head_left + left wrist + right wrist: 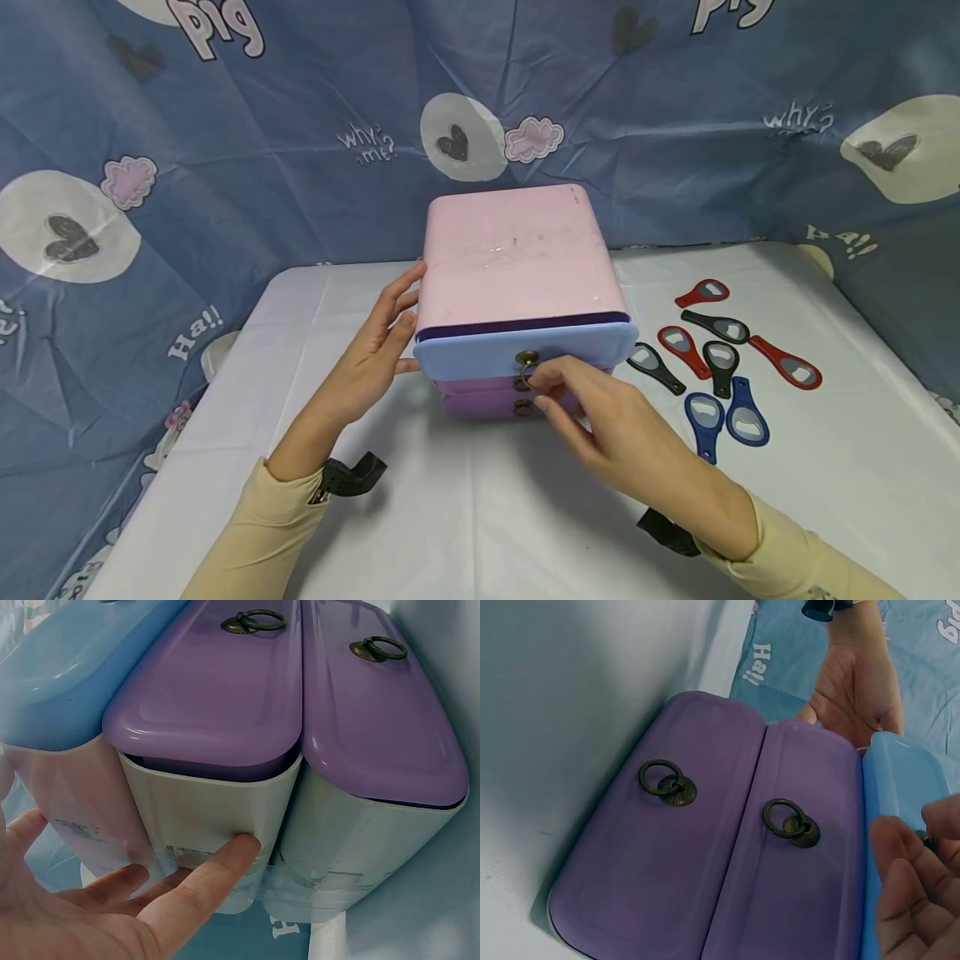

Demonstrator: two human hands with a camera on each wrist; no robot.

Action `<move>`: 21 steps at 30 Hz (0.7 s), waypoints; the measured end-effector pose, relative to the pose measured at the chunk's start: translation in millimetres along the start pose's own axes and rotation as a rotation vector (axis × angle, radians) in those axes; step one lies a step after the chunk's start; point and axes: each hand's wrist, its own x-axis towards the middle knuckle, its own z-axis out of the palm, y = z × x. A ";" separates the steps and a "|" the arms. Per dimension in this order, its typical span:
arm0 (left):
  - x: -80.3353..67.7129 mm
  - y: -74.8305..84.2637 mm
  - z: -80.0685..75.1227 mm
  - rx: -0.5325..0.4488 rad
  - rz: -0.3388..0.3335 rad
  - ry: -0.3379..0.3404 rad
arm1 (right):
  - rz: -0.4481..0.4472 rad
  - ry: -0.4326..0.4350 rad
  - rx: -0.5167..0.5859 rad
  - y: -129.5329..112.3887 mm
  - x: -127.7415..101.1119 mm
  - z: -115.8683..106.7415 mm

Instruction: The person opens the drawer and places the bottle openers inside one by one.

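Note:
A small drawer chest with a pink top (pixel 517 250) stands on the table, its light blue top drawer (pixel 465 354) slightly out from the casing. My right hand (pixel 626 421) pinches the brass ring pull (pixel 528 375) of that drawer between thumb and finger. Against the chest's left side, my left hand (pixel 367 362) rests with fingers spread; one fingertip touches the pale casing (pixel 214 806) beside the middle drawer. Below the blue front are two purple drawers, a middle one (pixel 795 892) and a bottom one (pixel 660 862), each with a hanging ring pull.
Several bottle openers lie right of the chest, among them a red one (pixel 786 363), a black one (pixel 656 367) and a blue one (pixel 705 421). White cloth (pixel 420 533) covers the table. A blue printed curtain (pixel 330 200) hangs behind it.

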 end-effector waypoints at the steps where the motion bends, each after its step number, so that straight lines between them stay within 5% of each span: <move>1: 0.1 -0.1 -0.1 0.003 -0.001 0.001 | -0.005 0.010 -0.001 -0.3 0.1 -0.3; 21: -0.2 0.8 0.2 -0.013 -0.005 0.001 | -0.049 0.054 0.017 -14.1 -3.8 -5.7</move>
